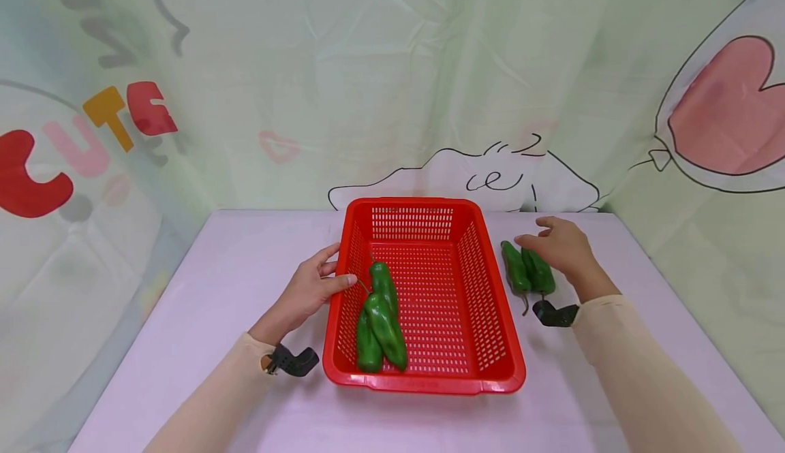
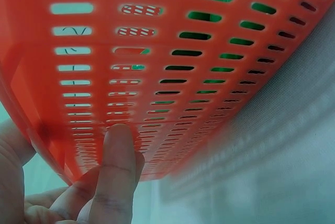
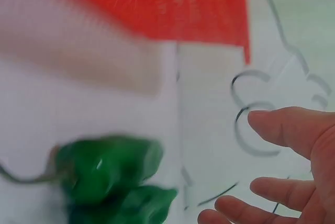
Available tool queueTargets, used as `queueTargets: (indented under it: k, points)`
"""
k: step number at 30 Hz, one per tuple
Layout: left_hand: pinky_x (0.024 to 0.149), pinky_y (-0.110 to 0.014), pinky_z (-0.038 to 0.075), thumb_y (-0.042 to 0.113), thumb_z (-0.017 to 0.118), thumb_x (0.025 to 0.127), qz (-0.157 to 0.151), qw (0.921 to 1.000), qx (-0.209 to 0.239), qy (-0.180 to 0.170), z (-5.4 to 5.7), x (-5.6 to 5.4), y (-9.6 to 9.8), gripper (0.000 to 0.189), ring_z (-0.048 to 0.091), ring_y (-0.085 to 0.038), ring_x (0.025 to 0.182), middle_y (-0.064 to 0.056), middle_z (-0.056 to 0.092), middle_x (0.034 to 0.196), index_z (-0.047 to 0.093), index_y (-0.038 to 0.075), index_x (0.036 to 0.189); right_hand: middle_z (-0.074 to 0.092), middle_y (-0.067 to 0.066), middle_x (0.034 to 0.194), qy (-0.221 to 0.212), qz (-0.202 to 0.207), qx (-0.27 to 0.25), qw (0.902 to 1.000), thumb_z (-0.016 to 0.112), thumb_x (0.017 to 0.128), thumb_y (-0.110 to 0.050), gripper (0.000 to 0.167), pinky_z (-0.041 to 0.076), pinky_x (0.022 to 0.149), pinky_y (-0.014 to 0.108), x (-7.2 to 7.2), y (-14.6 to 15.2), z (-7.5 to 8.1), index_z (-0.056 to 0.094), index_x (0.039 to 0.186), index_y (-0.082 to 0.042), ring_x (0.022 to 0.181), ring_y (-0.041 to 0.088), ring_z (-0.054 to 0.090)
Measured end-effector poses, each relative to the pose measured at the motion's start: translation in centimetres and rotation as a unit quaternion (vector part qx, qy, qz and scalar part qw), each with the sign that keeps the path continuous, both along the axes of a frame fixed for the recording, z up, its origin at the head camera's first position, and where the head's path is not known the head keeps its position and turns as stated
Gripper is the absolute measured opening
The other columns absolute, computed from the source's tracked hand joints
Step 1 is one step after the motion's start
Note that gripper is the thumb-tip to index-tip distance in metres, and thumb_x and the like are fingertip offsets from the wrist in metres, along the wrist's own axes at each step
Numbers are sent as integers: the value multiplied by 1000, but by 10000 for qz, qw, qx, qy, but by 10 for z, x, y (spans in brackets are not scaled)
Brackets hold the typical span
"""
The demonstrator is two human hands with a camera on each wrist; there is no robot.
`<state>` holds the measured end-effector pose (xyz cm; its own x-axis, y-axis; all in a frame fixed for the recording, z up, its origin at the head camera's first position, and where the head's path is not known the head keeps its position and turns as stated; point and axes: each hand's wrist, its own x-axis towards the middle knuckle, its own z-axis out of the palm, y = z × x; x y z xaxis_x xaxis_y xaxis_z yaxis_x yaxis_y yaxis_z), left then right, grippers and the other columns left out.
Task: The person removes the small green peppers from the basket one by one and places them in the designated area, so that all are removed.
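Note:
A red plastic basket [image 1: 423, 379] with slotted walls stands on the table. My left hand [image 1: 309, 291] grips its left rim, thumb over the edge and fingers against the outer wall, as the left wrist view also shows with a finger [image 2: 119, 166] on the slots. Three green peppers [image 1: 385, 330] lie inside along the basket's left side. To the right of the basket, two more green peppers [image 1: 515, 269] lie side by side on the table. My right hand [image 1: 561, 247] hovers over their far end, its fingers [image 3: 282, 190] spread and holding nothing.
The pale table [image 1: 257, 235] runs back to a hanging printed cloth [image 1: 380, 99] with letters and drawings. Cloth also closes in the left and right sides. A small black device [image 1: 555, 314] is strapped at each wrist.

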<state>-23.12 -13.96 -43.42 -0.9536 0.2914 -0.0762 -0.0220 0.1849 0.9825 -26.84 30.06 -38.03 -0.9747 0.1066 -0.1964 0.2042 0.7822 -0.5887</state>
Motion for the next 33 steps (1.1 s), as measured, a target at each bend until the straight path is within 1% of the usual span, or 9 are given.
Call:
queueTargets:
  k: [5, 9, 14, 18, 22, 26, 30, 33]
  points:
    - [80, -41, 65, 16, 72, 98, 8, 10000, 1, 3, 0, 0, 0, 79, 77, -32, 100, -24, 64, 140, 30, 9, 164, 44, 39, 149, 260, 169, -201, 9993, 62, 101, -41, 82, 51, 102, 67, 5, -22, 17, 31, 158, 8, 128, 54, 51]
    - [80, -41, 65, 17, 73, 98, 21, 10000, -30, 17, -1, 0, 0, 79, 77, -32, 100, -23, 63, 140, 30, 9, 164, 47, 36, 148, 393, 284, -433, 9979, 65, 100, -41, 81, 53, 101, 63, 7, -39, 29, 32, 159, 5, 128, 52, 51]
    - [80, -41, 65, 18, 73, 98, 39, 10000, -48, 29, -2, 0, -1, 80, 77, -32, 101, -24, 63, 140, 29, 8, 164, 49, 31, 148, 424, 365, -778, 9954, 67, 99, -38, 78, 53, 102, 62, 11, -62, 43, 34, 160, -1, 131, 50, 48]
    - [80, -41, 65, 17, 73, 98, 25, 10000, -21, 24, -1, 0, -1, 79, 77, -32, 101, -24, 63, 141, 29, 9, 164, 49, 28, 148, 374, 450, -1006, 9932, 69, 99, -36, 78, 53, 102, 61, 15, -82, 50, 35, 161, -4, 129, 47, 50]
    - [80, -41, 65, 17, 73, 98, 33, 10000, -8, 1, -1, 0, -1, 79, 77, -32, 101, -24, 63, 141, 29, 9, 164, 53, 26, 145, 322, 680, -1138, 9907, 70, 99, -34, 75, 54, 102, 58, 18, -101, 51, 38, 159, -4, 125, 43, 53]
    - [81, -42, 65, 16, 73, 98, 49, 10000, 16, -29, 0, 0, 0, 79, 77, -33, 102, -24, 62, 141, 29, 9, 164, 58, 23, 137, 239, 955, -1230, 9875, 71, 98, -33, 72, 56, 100, 53, 18, -116, 46, 42, 157, -3, 116, 40, 60]
    - [81, -41, 65, 16, 73, 98, 70, 10000, 20, -60, 0, 0, 0, 79, 76, -31, 103, -23, 62, 142, 30, 10, 164, 62, 20, 128, 120, 1162, -1293, 9847, 73, 97, -30, 69, 60, 87, 42, 19, -129, 38, 45, 156, -5, 100, 36, 66]
    - [81, -41, 65, 16, 73, 98, 62, 10000, 13, -48, 0, -1, 0, 79, 76, -31, 103, -23, 62, 142, 30, 10, 164, 63, 19, 125, 27, 1289, -1257, 9836, 74, 96, -28, 68, 61, 81, 37, 20, -139, 32, 47, 155, -5, 98, 35, 66]
